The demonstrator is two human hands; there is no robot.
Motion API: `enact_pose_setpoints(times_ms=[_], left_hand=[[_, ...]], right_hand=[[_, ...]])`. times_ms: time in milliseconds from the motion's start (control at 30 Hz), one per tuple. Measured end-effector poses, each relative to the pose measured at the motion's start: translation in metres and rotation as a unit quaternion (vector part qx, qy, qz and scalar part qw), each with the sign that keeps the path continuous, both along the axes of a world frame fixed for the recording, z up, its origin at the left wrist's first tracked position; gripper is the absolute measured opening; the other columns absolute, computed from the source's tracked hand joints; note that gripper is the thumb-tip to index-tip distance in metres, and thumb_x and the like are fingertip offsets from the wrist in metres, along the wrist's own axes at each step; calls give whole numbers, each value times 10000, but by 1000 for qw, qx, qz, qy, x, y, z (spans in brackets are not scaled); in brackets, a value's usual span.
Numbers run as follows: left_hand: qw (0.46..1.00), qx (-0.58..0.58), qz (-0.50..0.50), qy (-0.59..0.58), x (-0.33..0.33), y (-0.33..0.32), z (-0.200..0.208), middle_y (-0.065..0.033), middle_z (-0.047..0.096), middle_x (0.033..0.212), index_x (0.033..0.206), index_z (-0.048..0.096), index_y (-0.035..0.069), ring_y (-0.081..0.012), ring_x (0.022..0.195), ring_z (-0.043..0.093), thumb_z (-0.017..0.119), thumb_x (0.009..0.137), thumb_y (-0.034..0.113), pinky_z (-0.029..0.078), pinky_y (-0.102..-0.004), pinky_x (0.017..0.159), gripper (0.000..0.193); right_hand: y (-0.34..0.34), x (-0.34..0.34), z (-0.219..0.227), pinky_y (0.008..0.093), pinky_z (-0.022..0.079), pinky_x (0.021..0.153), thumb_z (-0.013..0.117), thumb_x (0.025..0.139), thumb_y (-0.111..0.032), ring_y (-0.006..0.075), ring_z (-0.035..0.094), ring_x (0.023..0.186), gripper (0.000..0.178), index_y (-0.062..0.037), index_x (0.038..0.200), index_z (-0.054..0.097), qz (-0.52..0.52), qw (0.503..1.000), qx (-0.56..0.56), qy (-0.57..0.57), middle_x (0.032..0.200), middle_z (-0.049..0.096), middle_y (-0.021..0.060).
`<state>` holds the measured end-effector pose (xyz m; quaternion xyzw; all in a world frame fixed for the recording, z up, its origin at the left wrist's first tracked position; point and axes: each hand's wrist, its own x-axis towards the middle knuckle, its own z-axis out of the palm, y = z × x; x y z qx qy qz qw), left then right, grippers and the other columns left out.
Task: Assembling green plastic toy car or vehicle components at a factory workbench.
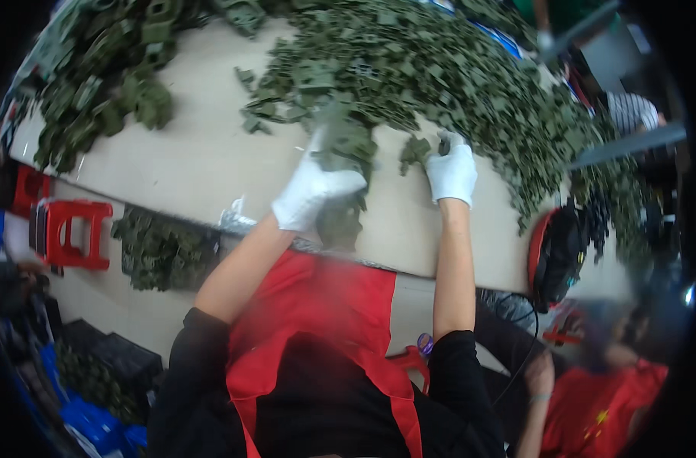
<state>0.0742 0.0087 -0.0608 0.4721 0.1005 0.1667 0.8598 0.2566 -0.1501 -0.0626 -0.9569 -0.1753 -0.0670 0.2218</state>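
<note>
My left hand [317, 187], in a white glove, is closed around a hanging bunch of olive-green pieces [348, 153], smeared by motion. The bunch reaches from the heap down to the table's near edge. My right hand [452, 172], also gloved in white, is curled with a small dark piece [444, 145] between thumb and fingers; its exact kind is unclear. Just left of that hand, a loose olive-green piece [415, 153] rests on the table. Beyond both hands spreads a large heap of flat, squarish olive-green pieces [378, 65], some with openings.
The pale table [203, 137] carries another green pile [107, 95] at far left. A black-and-red bag [558, 256] sits at the right edge. Below left stand a red stool [73, 233] and more green pieces [165, 248]. A person in red [600, 404] is at lower right.
</note>
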Motion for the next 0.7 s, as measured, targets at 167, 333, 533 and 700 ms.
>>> enact_pose_setpoints(times_ms=[167, 333, 533, 700], left_hand=[[995, -88, -33, 15, 7, -14, 6, -104, 604, 1149, 1435, 315, 118, -230, 965, 641, 685, 778, -9, 581, -352, 624, 764], [995, -93, -10, 23, 16, -28, 2, -109, 623, 1092, 1346, 379, 86, -207, 915, 639, 666, 805, -11, 575, -338, 640, 620], [996, 12, 84, 7, 10, -43, 22, -67, 596, 1122, 1322, 387, 79, -145, 964, 600, 624, 812, -32, 516, -293, 825, 573], [992, 26, 126, -18, 7, -58, 26, -59, 583, 1124, 1325, 376, 87, -136, 969, 588, 619, 810, -40, 507, -283, 828, 583]], right_hand=[[-33, -8, 11, 407, 507, 876, 617, 786, -110, 365, 650, 965, 374, -84, 1156, 660, -112, 992, 57, 19, 1078, 667, 211], [-36, -60, 41, 240, 511, 679, 652, 794, -31, 119, 645, 711, 324, -36, 1114, 700, 105, 945, 305, 60, 842, 706, 116], [-5, -93, 70, 260, 532, 640, 726, 814, -87, 116, 663, 677, 252, -17, 1052, 680, 228, 947, 210, -81, 812, 711, 84], [-3, -102, 82, 319, 531, 590, 738, 792, -101, 199, 660, 639, 164, -38, 917, 653, 181, 951, 231, -98, 792, 693, 96]])
